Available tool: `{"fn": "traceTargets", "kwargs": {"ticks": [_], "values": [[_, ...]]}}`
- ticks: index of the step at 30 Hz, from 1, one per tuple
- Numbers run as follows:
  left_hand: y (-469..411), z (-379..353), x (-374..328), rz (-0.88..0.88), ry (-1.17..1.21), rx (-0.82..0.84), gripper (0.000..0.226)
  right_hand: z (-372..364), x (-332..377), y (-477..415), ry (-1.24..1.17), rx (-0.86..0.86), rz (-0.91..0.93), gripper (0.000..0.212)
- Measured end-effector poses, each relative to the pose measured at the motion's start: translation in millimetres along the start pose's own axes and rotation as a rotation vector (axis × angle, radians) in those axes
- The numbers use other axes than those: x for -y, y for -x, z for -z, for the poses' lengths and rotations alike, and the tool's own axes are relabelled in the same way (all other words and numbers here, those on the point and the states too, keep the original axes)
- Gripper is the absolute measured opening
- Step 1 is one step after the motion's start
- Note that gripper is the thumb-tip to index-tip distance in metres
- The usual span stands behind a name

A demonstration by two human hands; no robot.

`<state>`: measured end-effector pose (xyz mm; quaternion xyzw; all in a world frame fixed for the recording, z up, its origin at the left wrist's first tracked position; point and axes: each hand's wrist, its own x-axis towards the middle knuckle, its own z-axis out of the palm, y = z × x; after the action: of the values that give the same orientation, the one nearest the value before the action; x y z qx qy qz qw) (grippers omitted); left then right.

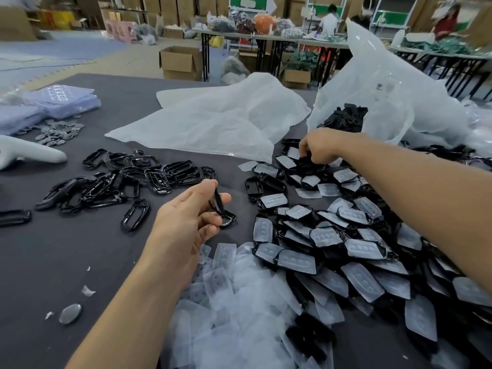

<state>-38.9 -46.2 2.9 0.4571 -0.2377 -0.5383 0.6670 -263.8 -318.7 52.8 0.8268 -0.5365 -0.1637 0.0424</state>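
While the left hand (186,217) pinches a glossy black frame (222,209) just left of the heap of film-covered shells (332,243), the right hand (319,149) curls round a dark piece (306,161) at that heap's far edge. Sorting looks mid-cycle. Next, the frame probably joins the loose frames (127,179) farther left of the heap. Fingers hide the dark piece's shape, and the heap's right side is cut off.

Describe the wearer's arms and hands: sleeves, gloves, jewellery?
Left hand and right hand are bare: no gloves, rings or tape visible. Left forearm and right forearm are uncovered to the frame edge; no sleeve, watch or wristband in view.
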Motion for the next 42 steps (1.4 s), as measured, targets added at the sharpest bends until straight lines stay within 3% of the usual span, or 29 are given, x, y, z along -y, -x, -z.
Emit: {"fn": "traceTargets", "kwargs": {"ticks": [3, 8, 11, 15, 19, 25, 28, 30, 34, 36, 38, 42], "values": [[-0.1, 0.4, 0.1, 0.001, -0.011, 0.007, 0.058, 7.3, 6.0, 1.7, -0.074, 0.147, -0.006, 0.046], [-0.1, -0.3, 1.5, 0.004, -0.016, 0.009, 0.058, 8.5, 11.2, 2.5, -0.131, 0.204, -0.035, 0.042], [1.3, -1.0, 2.0, 0.007, -0.014, 0.011, 0.055, 10.7, 17.0, 1.9, -0.199, 0.236, -0.031, 0.051], [3.3, 0.6, 2.0, 0.014, -0.019, 0.014, 0.052, 8.6, 17.2, 7.7, -0.303, 0.057, -0.007, 0.048], [3.8, 4.5, 1.1, 0.019, -0.009, 0.005, 0.051, 4.4, 16.5, 25.4, -0.395, -0.162, -0.049, 0.025], [7.2, 10.4, -1.9, -0.013, 0.048, -0.033, 0.043, 15.8, 33.3, 78.9, -1.032, -0.432, -0.133, 0.019], [13.9, 16.0, -6.4, -0.034, 0.074, -0.098, 0.025, 25.2, 75.0, 125.3, -1.459, -0.289, 0.046, 0.023], [22.8, 24.0, -10.8, -0.050, 0.082, -0.122, 0.023, 22.7, 108.0, 156.3, -1.565, -0.204, 0.132, 0.024], [47.4, 47.1, -20.6, -0.106, 0.029, -0.165, 0.017, -5.3, 170.2, 209.6, -1.444, -0.091, 0.185, 0.026], [59.3, 59.0, -22.7, -0.136, -0.033, -0.184, 0.014, -22.0, 194.0, 226.2, -1.236, -0.086, 0.153, 0.021], [69.9, 65.3, -21.4, -0.152, -0.098, -0.161, 0.015, -35.8, 210.6, 236.2, -1.032, -0.161, 0.115, 0.017], [77.3, 61.1, -14.8, -0.157, -0.181, -0.147, 0.024, -45.3, 227.7, 245.2, -1.061, -0.325, 0.052, 0.019]]}}
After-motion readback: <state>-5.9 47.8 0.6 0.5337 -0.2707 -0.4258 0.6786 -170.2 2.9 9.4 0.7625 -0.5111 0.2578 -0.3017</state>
